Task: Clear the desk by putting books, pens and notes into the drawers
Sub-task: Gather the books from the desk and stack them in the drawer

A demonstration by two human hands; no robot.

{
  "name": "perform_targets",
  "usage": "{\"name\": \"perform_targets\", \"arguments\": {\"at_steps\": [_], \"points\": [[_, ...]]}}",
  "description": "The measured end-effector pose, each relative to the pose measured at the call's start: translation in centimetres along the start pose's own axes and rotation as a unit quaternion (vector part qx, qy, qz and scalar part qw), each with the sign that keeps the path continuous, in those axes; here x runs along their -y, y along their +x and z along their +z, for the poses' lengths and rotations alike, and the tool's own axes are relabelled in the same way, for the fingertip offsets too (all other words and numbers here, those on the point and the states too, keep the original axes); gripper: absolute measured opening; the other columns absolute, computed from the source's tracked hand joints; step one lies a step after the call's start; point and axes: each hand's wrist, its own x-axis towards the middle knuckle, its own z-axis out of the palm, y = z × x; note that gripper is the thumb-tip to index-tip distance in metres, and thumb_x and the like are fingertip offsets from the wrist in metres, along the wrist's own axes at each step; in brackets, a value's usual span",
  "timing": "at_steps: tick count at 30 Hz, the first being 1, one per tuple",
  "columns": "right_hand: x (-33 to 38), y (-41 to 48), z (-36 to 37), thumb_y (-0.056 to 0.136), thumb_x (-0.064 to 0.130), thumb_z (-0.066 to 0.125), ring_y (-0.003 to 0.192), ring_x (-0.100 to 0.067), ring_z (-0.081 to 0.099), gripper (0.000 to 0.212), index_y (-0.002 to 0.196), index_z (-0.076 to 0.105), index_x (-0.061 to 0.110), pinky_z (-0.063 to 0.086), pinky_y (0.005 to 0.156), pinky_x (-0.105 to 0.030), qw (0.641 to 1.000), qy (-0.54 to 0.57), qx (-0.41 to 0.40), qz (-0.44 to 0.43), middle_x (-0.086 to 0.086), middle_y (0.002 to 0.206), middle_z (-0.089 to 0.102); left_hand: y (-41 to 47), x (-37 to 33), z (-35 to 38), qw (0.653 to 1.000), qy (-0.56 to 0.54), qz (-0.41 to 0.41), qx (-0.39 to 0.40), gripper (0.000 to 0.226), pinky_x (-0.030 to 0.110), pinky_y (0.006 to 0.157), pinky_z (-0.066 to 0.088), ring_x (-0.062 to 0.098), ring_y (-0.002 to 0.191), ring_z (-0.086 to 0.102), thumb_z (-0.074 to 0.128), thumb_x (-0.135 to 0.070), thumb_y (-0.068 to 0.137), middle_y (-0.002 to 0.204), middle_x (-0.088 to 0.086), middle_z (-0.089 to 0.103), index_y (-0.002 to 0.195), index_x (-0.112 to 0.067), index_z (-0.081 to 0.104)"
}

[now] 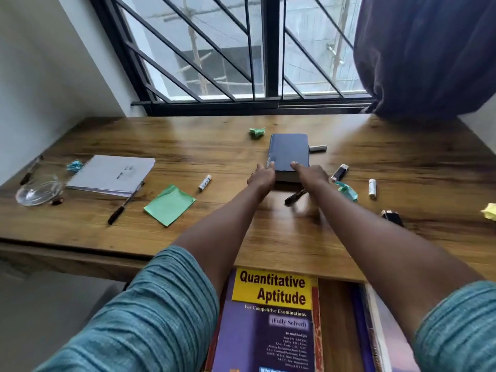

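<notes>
A dark blue book (289, 154) is lying mid-frame on the brown wood-grain desk (188, 146), a green note (169, 205) is showing at left, a purple-and-yellow book (271, 318) below, teal striped sleeves (150, 312) at the bottom.

A wooden bench (188, 146) stands under the window. On it lie a dark book (288, 154) mid-bench, a spiral notebook (111, 174) and a glass dish (37, 193) at left, a green note (169, 208), two pens (124, 204) (295, 196), crumpled paper balls in green (256, 132), blue (74, 166) and yellow (489, 211), two white batteries (204, 182) (372, 187), and a USB stick (339, 172).
</notes>
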Motion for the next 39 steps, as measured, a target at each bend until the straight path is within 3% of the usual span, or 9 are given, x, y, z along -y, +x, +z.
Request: {"name": "perform_targets", "arguments": {"at_steps": [5, 9, 14, 17, 22, 26, 32, 36, 39], "points": [[1.5, 0.6, 1.1, 0.08, 0.034, 0.069, 0.114, -0.031, 0.057, 0.061, 0.127, 0.05, 0.0, 0.046, 0.091, -0.035, 0.995, 0.096, -0.004, 0.037, -0.016, 0.126, 0.058, 2.1, 0.1, 0.8, 0.998, -0.051, -0.036, -0.026, 0.068, 0.041, 0.109, 0.036, 0.034, 0.127, 0.047, 0.025, -0.052, 0.098, 0.137, 0.02, 0.05, 0.133, 0.002, 0.047], [2.1, 0.7, 1.8, 0.081, 0.028, 0.068, 0.113, -0.033, 0.056, 0.057, 0.125, 0.044, 0.001, 0.048, 0.093, -0.04, 0.993, 0.11, -0.017, 0.035, -0.018, 0.125, 0.057, 3.0, 1.1, 0.3, 0.979, -0.19, -0.052, -0.055, 0.065, 0.042, 0.1, 0.046, 0.034, 0.116, 0.054, 0.043, -0.052, 0.093, 0.13, 0.018, 0.053, 0.132, 0.0, 0.043], [2.6, -0.9, 2.4, 0.085, 0.026, 0.064, 0.097, -0.025, 0.053, 0.033, 0.11, 0.05, 0.009, 0.04, 0.076, -0.032, 0.989, 0.149, -0.013, -0.009, -0.011, 0.107, 0.056, 2.6, 2.6, -1.4, 0.892, -0.451, -0.029, -0.028, 0.05, 0.032, 0.065, 0.054, 0.026, 0.107, 0.057, 0.06, -0.025, 0.09, 0.129, 0.018, 0.053, 0.131, -0.003, 0.041], [2.3, -2.6, 2.5, 0.08, 0.028, 0.069, 0.095, -0.026, 0.053, 0.021, 0.082, 0.051, 0.018, 0.041, 0.074, -0.033, 0.978, 0.208, 0.029, -0.011, -0.006, 0.097, 0.054, 1.2, 3.4, -2.4, 0.863, -0.504, -0.014, -0.036, 0.044, 0.032, 0.061, 0.051, 0.025, 0.099, 0.055, 0.057, -0.016, 0.092, 0.119, 0.017, 0.05, 0.129, 0.0, 0.04], [0.9, -4.8, 2.8, 0.067, 0.034, 0.08, 0.099, -0.028, 0.057, 0.036, 0.085, 0.055, 0.016, 0.05, 0.077, -0.038, 0.964, 0.256, 0.076, 0.01, -0.008, 0.098, 0.058, -2.5, 5.5, -3.2, 0.843, -0.537, -0.028, -0.014, 0.037, 0.035, 0.066, 0.051, 0.021, 0.092, 0.053, 0.053, -0.012, 0.094, 0.118, 0.017, 0.046, 0.125, -0.001, 0.036], [-1.8, -5.3, 3.1, 0.027, 0.05, 0.089, 0.099, -0.029, 0.064, 0.099, 0.108, 0.059, 0.001, 0.054, 0.088, -0.047, 0.944, 0.313, 0.097, 0.04, -0.014, 0.108, 0.066, -6.4, 5.8, -3.9, 0.827, -0.559, -0.055, 0.034, 0.015, 0.037, 0.068, 0.047, 0.023, 0.083, 0.052, 0.044, -0.007, 0.097, 0.096, 0.013, 0.053, 0.112, -0.005, 0.047], [-1.1, -13.9, -0.6, 0.084, 0.006, 0.065, 0.087, -0.023, 0.056, 0.026, 0.107, 0.053, 0.002, 0.047, 0.095, -0.042, 0.905, 0.384, 0.172, 0.066, -0.008, 0.09, 0.058, -11.0, 6.9, -4.0, 0.838, -0.536, -0.048, 0.091, 0.012, 0.037, 0.064, 0.045, 0.024, 0.08, 0.052, 0.04, -0.005, 0.098, 0.091, 0.013, 0.053, 0.101, -0.006, 0.051], [-2.1, -16.5, -2.4, 0.086, -0.002, 0.057, 0.079, -0.023, 0.054, 0.022, 0.106, 0.052, 0.002, 0.049, 0.072, -0.038, 0.893, 0.392, 0.2, 0.09, -0.011, 0.088, 0.057, -13.8, 7.4, -3.7, 0.843, -0.519, -0.032, 0.136, 0.015, 0.034, 0.056, 0.056, 0.025, 0.082, 0.054, 0.039, -0.007, 0.099, 0.092, 0.014, 0.055, 0.095, -0.006, 0.053], [-3.5, -17.2, -3.5, 0.081, -0.007, 0.058, 0.087, -0.031, 0.055, 0.039, 0.116, 0.046, 0.003, 0.05, 0.08, -0.052, 0.892, 0.406, 0.18, 0.083, -0.015, 0.097, 0.055, -15.9, 7.5, -3.1, 0.845, -0.506, -0.033, 0.17, 0.015, 0.03, 0.053, 0.058, 0.026, 0.083, 0.054, 0.039, -0.006, 0.099, 0.093, 0.015, 0.054, 0.093, -0.005, 0.052]]}}
